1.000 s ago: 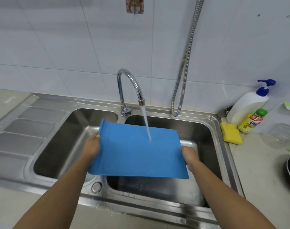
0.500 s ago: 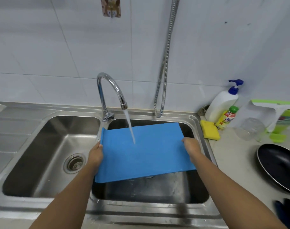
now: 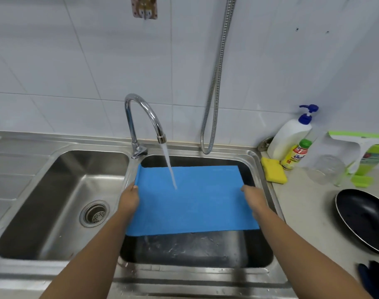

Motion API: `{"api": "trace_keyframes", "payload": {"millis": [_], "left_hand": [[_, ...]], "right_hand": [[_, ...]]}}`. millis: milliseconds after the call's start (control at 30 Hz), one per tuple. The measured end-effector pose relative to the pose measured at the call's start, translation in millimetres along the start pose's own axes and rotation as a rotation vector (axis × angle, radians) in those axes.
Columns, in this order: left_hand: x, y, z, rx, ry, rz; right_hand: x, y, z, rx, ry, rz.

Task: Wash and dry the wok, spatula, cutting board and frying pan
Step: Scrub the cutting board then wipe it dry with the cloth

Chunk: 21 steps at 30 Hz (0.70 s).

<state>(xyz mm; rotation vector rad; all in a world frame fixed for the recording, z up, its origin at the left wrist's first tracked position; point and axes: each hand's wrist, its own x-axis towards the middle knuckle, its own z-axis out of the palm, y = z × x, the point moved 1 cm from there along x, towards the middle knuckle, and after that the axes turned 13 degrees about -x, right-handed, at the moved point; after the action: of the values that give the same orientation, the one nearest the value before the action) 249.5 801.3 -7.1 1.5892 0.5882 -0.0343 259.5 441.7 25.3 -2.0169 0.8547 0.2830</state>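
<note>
L hand & R hand hold cutting board by its sides under running tap, over sink; fingers prob. curled beneath.

L grip & R grip clasping opposite side edges of cutting board, both forearms extended fwd

The cutting board now hangs wholly over the right basin. A second ago its left part reached across the divider and over the left basin. It sits squarer to the sink, its far edge level rather than slanting. The left hand and right hand shift right with it. The water stream lands left of the board's middle, no longer right of it. The view swings right, showing much more of the frying pan and bringing in a dark glove.
</note>
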Motion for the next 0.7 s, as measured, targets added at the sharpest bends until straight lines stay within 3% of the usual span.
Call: {"api": "trace_keyframes", "payload": {"millis": [300,533,600,700], "left_hand": [[-17.0,20.2,-84.5,0.201,0.216,0.109],[-22.6,-1.7,-116.3,0.208,0.290,0.083],[-23.8,-1.3,-116.5,0.213,0.293,0.086],[-20.5,-0.1,-117.1,0.212,0.282,0.091]], "right_hand": [[-30.5,12.7,95.8,0.065,-0.330,0.089],[-54.1,9.6,125.8,0.004,-0.439,-0.074],[-58.8,9.1,135.0,-0.103,-0.422,-0.178],[-71.3,9.2,153.1,-0.615,-0.247,-0.353]]}}
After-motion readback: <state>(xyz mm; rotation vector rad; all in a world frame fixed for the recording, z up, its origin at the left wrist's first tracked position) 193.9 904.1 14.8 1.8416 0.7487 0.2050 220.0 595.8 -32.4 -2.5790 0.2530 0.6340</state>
